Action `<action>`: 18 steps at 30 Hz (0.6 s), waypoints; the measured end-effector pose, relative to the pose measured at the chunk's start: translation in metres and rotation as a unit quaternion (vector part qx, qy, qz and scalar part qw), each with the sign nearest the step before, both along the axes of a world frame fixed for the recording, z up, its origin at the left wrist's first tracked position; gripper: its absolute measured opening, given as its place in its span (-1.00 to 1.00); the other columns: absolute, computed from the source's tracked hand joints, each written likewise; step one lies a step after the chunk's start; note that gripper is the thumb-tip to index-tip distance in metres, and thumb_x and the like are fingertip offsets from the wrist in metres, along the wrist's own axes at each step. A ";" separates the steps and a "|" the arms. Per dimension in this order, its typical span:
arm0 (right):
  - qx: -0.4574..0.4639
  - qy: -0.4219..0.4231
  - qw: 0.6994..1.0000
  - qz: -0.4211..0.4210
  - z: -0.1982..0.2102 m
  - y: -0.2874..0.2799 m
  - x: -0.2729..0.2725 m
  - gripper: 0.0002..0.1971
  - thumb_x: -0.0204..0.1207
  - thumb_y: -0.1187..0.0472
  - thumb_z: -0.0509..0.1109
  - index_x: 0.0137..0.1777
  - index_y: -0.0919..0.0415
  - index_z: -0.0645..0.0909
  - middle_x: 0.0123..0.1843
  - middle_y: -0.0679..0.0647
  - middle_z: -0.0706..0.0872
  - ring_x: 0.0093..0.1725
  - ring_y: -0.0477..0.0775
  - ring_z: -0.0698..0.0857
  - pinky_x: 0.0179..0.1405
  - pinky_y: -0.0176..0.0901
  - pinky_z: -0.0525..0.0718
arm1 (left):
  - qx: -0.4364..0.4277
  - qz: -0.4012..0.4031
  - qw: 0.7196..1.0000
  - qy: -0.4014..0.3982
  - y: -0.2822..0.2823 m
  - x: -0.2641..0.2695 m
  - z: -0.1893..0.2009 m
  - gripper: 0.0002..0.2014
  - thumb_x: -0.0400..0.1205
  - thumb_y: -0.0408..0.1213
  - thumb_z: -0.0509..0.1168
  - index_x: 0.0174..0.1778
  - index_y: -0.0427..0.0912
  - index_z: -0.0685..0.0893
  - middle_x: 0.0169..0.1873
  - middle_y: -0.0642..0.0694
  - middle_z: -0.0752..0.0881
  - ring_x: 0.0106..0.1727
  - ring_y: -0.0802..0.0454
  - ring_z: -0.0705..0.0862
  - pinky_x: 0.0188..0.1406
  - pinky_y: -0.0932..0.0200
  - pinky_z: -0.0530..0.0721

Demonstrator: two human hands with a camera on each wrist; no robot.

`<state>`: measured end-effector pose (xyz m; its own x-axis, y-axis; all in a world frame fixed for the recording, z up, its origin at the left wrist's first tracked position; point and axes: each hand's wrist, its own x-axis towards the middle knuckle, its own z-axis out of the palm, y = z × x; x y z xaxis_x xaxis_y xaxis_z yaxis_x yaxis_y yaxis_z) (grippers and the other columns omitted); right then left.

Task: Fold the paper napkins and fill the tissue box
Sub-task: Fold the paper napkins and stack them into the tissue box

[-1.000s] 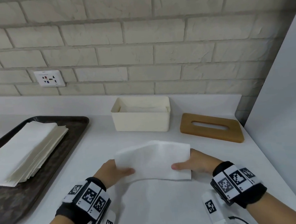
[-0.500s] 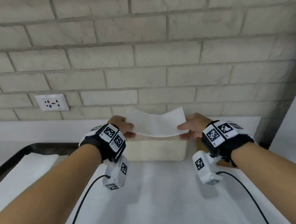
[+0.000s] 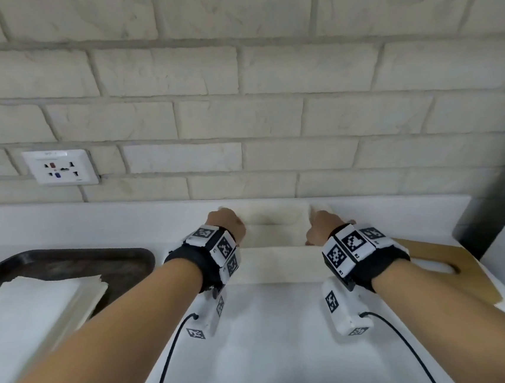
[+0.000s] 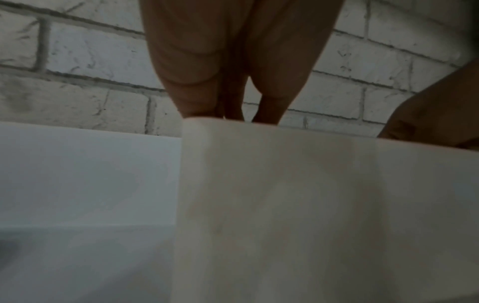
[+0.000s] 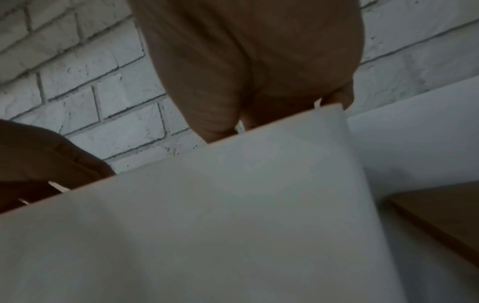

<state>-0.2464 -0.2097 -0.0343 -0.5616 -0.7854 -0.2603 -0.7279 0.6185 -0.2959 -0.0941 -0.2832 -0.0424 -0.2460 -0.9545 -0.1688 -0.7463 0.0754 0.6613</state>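
Right hand (image 5: 249,67): fingers (image 5: 215,125) dip behind tissue box (image 5: 207,215) rim. Left hand (image 5: 44,155) at far end. Wooden lid (image 5: 440,221) beside box; brick wall (image 5: 85,82) behind.

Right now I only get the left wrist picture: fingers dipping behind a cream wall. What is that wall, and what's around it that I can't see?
Observer: It's an open tissue box. The head view shows the left hand and right hand reaching into its top, one at each end.
Operator: Does it have a lid?
Observer: Yes, a wooden lid lies flat on the counter, right of the box.
Operator: Any more napkins?
Observer: A stack of napkins sits on a dark tray to the left.
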 end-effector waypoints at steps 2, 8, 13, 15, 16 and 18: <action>-0.002 -0.011 1.000 -0.014 0.001 -0.001 0.002 -0.72 0.56 0.33 0.23 -0.38 0.20 0.31 -0.33 0.07 0.50 0.05 0.18 0.58 -0.08 -0.24 0.39 | 0.003 -0.010 0.998 0.058 0.004 0.005 0.005 -0.80 0.62 -0.39 0.13 -0.17 -0.18 0.66 -0.04 -0.21 0.70 -0.02 -0.20 0.75 0.12 -0.06 0.74; -0.064 -0.077 0.995 0.008 0.025 -0.011 0.011 -0.62 0.60 0.36 0.16 0.40 0.45 0.40 0.29 0.32 0.60 0.25 0.32 0.64 0.22 0.03 0.64 | -0.044 0.013 0.994 0.099 -0.001 0.032 0.013 -0.76 0.61 -0.34 0.16 0.12 -0.14 0.66 0.06 -0.12 0.68 -0.01 -0.07 0.64 0.01 0.19 0.57; -0.225 -0.292 0.929 0.008 0.066 -0.016 0.026 -0.57 0.57 0.46 0.20 0.46 0.44 0.33 0.41 0.38 0.48 0.31 0.37 0.61 -0.30 -0.14 0.74 | -0.020 0.054 0.994 0.093 -0.008 0.049 0.011 -0.67 0.61 -0.32 0.20 0.31 -0.16 0.58 0.24 -0.15 0.67 0.24 -0.13 0.63 0.17 0.23 0.52; -0.280 -0.392 0.876 -0.004 0.078 -0.014 0.027 -0.60 0.57 0.51 0.21 0.41 0.44 0.37 0.39 0.37 0.49 0.30 0.40 0.59 -0.28 -0.06 0.74 | 0.024 0.062 0.992 0.110 -0.009 0.051 0.006 -0.62 0.62 -0.32 0.22 0.38 -0.20 0.53 0.25 -0.23 0.66 0.14 -0.19 0.67 0.27 0.05 0.62; -0.289 -0.424 0.858 -0.019 0.083 -0.011 0.027 -0.60 0.56 0.54 0.22 0.40 0.45 0.38 0.39 0.36 0.48 0.27 0.38 0.59 -0.21 -0.01 0.74 | 0.050 0.066 0.989 0.122 -0.009 0.051 0.005 -0.60 0.63 -0.32 0.22 0.41 -0.22 0.50 0.22 -0.25 0.67 0.06 -0.18 0.67 0.21 -0.02 0.67; -0.256 -0.428 0.866 -0.032 0.072 -0.008 0.018 -0.58 0.55 0.54 0.22 0.41 0.47 0.39 0.41 0.40 0.49 0.15 0.27 0.62 -0.19 -0.08 0.74 | 0.089 0.071 0.982 0.149 -0.007 0.051 0.001 -0.58 0.64 -0.35 0.21 0.45 -0.24 0.46 0.09 -0.25 0.65 -0.03 -0.14 0.64 -0.07 0.04 0.69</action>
